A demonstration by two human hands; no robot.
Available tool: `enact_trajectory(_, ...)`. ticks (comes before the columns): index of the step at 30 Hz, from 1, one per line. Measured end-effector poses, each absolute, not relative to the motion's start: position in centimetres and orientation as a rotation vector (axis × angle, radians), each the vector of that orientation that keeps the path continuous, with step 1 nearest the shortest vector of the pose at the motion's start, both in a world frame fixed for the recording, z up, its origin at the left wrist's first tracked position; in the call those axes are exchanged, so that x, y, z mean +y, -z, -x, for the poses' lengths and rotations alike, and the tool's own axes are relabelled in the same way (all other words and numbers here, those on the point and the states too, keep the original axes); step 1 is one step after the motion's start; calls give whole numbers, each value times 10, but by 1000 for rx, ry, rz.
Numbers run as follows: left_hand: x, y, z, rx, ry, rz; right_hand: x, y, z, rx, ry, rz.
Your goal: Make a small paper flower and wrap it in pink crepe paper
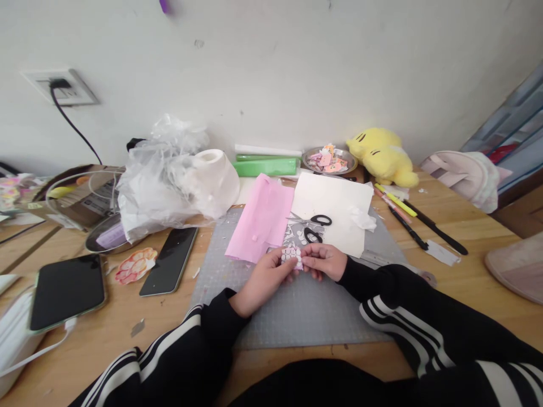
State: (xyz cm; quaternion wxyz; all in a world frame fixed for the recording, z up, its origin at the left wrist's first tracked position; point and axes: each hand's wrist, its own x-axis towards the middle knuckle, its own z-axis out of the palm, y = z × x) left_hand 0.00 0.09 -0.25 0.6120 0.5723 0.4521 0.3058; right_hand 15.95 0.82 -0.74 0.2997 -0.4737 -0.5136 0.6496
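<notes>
1. Two hands pinch one small patterned paper piece, centre frame, just above the grey cutting mat.
2. Left hand and right hand: fingers closed on opposite edges.
3. Judged light, thin, floppy, easy to tear; hold by the edges, gently.
4. Just behind: scissors, pink sheet, white sheet.
5. Left of frame: two phones on the wooden surface; yellow plush upper right.
6. No readable writing or brands.

Two phones left of the hands – beyond them one pair of scissors, two paper sheets, one plush toy.
</notes>
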Motion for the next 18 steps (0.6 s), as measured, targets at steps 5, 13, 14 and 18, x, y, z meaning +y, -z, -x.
enact_trajectory(5, 1, 2, 0, 1014, -707, -1343, 8, 7, -159, -1405, -1703, 1288)
enact_trajectory(13, 1, 1, 1, 936, -661, -1394, 4, 5, -157, -1448, -1661, 1308)
enact_trajectory(14, 1, 2, 1, 943, -665, -1390, 5, 5, -157, -1443, -1660, 1297)
enact_trajectory(18, 1, 3, 1, 978, -692, -1373, 7, 6, -158, -1389, -1670, 1278)
